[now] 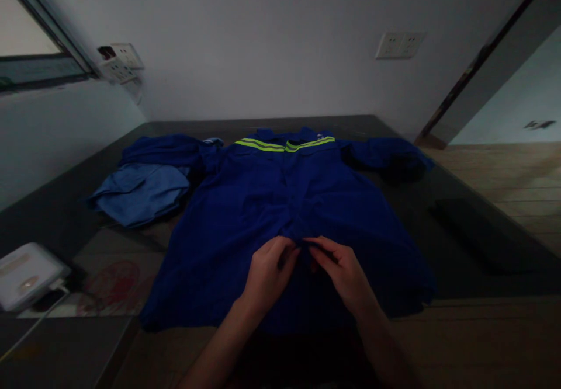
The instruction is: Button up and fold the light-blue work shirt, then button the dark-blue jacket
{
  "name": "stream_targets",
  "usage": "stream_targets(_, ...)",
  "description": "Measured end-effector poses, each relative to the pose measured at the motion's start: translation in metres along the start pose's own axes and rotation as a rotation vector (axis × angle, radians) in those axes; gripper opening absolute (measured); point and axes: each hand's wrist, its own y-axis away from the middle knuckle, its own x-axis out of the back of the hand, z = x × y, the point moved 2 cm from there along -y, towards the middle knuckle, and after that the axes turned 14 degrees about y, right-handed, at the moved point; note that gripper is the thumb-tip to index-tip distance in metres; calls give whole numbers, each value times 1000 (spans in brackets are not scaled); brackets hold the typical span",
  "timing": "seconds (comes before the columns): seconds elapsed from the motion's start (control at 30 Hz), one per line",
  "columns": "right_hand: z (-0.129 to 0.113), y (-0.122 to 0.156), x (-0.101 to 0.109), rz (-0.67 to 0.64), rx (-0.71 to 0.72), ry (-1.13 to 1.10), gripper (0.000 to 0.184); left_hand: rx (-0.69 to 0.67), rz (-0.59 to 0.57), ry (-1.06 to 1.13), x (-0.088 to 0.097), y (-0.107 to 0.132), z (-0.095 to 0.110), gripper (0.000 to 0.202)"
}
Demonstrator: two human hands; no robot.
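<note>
A dark blue work jacket (245, 214) with a yellow-green reflective band across the chest lies spread flat on a dark table (460, 202), collar away from me. My left hand (266, 275) and my right hand (339, 272) meet at the jacket's front opening near the lower middle. Both hands have their fingers curled, pinching the cloth edges on either side of the opening. What lies between the fingertips is too dark to make out.
A lighter blue garment (142, 193) lies crumpled at the table's left. A white box (26, 275) with a cable sits at the near left. A dark flat object (477, 231) rests at the right. Wall sockets (400, 45) hang behind; wooden floor shows right.
</note>
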Motion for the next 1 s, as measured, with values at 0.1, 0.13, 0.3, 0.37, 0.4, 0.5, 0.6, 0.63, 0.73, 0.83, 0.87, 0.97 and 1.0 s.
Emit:
stream_targets(0.1, -2, 2, -1, 10, 26, 19, 23, -8, 11, 5, 1, 0, 1, 10)
stream_targets(0.13, -3, 3, -1, 23, 44, 33, 23, -13, 13, 10, 1, 0, 1, 10)
stream_targets(0.3, -9, 6, 1, 31, 117, 62, 27, 4, 21, 70, 1, 0, 0, 10)
stream_targets(0.37, -9, 6, 3, 33, 133, 66, 31, 34, 19, 105, 1, 0, 0, 10)
stream_targets(0.4, -8, 5, 3, 40, 137, 76, 31, 54, 15, 120, 1, -1, 0, 9)
stream_targets(0.5, -5, 3, 2, 84, 124, 118, 21, 114, -6, 171, 2, -1, 1, 9)
stream_targets(0.6, -3, 1, 0, 156, 103, 138, 12, 154, -18, 218, 3, -1, 2, 10)
stream_targets(0.63, -3, 1, -1, 175, 103, 140, 11, 159, -17, 225, 3, -1, 2, 10)
stream_targets(0.73, -3, 2, -2, 203, 117, 150, 7, 152, -16, 228, 3, 0, 1, 11)
stream_targets(0.83, -4, 2, -1, 212, 156, 180, 5, 130, -27, 219, 4, 0, 2, 12)
stream_targets(0.87, -5, 2, -1, 215, 177, 194, 5, 119, -33, 210, 4, 0, 2, 13)
stream_targets(0.97, -8, 1, 1, 221, 234, 230, 7, 88, -57, 175, 6, 1, 2, 16)
stream_targets(1.0, -9, 1, 1, 224, 249, 243, 7, 75, -65, 168, 6, 1, 2, 16)
